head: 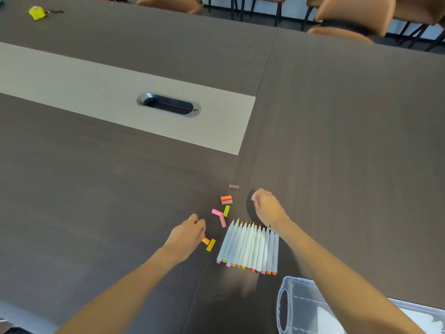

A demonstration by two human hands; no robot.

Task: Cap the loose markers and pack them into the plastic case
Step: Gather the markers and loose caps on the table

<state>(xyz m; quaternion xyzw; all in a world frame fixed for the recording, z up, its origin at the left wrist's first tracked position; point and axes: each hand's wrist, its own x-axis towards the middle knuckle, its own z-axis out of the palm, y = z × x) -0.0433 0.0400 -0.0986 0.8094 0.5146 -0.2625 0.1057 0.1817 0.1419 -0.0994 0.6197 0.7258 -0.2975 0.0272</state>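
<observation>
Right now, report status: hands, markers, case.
Left hand pinching an orange cap. Right hand curled, blurred, contents unclear. Markers in a row, uncapped; loose caps beside them. Plastic case near right, nothing blocking.

Both arms outstretched, left hand (186, 233) and right hand (266, 204) with fingers curled.

A big brown table (337, 128) holds a row of markers (250, 247), loose caps (222, 210) and a clear case (303, 307).
</observation>
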